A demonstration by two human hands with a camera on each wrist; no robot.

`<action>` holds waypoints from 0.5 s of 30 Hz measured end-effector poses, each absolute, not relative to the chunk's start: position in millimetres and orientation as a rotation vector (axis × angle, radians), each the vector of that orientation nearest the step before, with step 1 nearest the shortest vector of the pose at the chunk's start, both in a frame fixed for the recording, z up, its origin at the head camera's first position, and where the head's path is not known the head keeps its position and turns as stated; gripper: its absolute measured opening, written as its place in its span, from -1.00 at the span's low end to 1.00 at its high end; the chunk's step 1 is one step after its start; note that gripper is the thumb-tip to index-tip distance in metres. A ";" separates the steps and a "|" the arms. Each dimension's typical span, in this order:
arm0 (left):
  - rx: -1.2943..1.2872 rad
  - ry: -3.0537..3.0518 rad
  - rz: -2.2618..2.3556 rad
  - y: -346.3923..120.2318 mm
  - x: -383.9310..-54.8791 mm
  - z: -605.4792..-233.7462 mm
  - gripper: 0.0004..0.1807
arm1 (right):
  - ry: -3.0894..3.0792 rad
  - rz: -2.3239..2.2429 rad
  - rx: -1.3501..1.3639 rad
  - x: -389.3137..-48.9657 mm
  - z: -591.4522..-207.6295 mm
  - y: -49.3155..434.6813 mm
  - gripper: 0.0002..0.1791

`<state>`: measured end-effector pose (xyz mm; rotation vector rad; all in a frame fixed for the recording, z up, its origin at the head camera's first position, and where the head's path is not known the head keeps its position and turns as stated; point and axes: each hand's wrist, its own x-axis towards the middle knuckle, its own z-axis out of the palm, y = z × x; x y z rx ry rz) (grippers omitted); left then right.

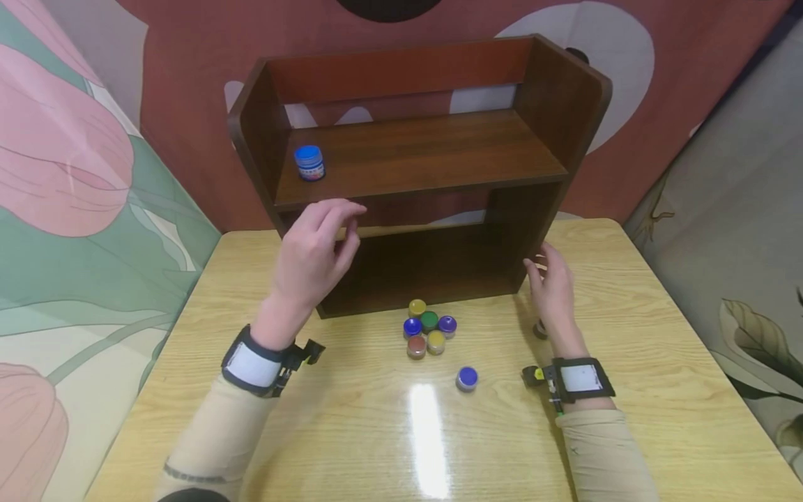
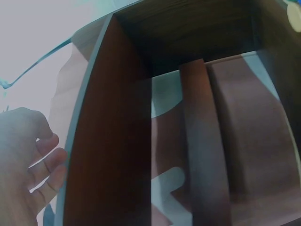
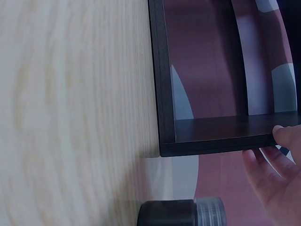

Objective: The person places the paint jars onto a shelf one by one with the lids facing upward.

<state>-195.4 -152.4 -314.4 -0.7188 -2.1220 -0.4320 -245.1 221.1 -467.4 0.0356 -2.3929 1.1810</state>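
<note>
My left hand (image 1: 316,251) hovers in front of the middle board of a dark brown wooden shelf (image 1: 426,150), its fingers loosely bent and holding nothing. In the left wrist view, its fingertips (image 2: 59,160) are close to the board's front edge; whether they touch it I cannot tell. A blue-lidded paint jar (image 1: 310,164) stands at the left end of that board. With thumb and fingers either side of the front edge, my right hand (image 1: 553,289) holds the shelf's right side panel. A dark jar with a clear part (image 3: 181,214) lies below it, partly hidden by the wrist in the head view.
Several small paint jars cluster before the shelf, among them a green one (image 1: 429,320) and a red-brown one (image 1: 417,347). One blue-topped jar (image 1: 467,378) stands apart, nearer the front of the wooden table (image 1: 351,432). Patterned cloth (image 1: 188,125) hangs behind and beside the table.
</note>
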 end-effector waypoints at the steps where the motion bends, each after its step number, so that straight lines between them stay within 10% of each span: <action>1: -0.724 -2.127 -0.431 -151.9 -195.5 -317.2 -0.77 | -2.396 1.180 0.034 -245.1 -467.6 221.3 -0.62; 15: -0.908 -2.212 -0.488 -144.2 -194.3 -355.6 -0.78 | -2.393 1.173 0.050 -245.3 -467.5 221.7 -0.61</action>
